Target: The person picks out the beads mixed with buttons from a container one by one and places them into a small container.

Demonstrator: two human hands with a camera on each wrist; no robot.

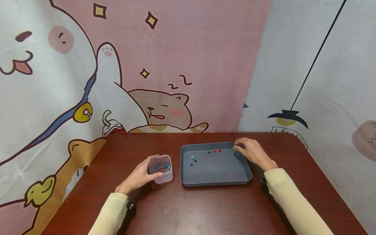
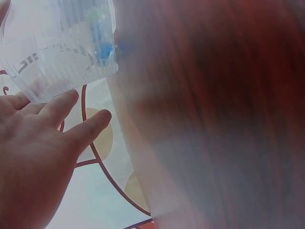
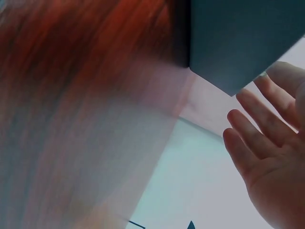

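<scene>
My left hand [image 1: 142, 171] grips a small clear plastic container [image 1: 166, 178] from its left side, thumb at the near wall and fingers around the far side. Several blue and green beads [image 1: 165, 166] lie inside it, showing blurred through the wall in the left wrist view. At the far right corner of a grey tray [image 1: 217, 181], my right hand [image 1: 253, 151] pinches a small green bead [image 1: 233, 148] between thumb and index finger. The other right fingers spread outside the tray's wall in the right wrist view.
Scattered over the tray floor are small beads: a dark blue bead [image 1: 191, 164], a red bead [image 1: 215, 151], a pink ring-shaped bead [image 1: 230, 176] and several others. The tray stands right of the container on a brown wooden table [image 1: 205, 209]. Behind hangs a cartoon-printed cloth [image 1: 211, 65].
</scene>
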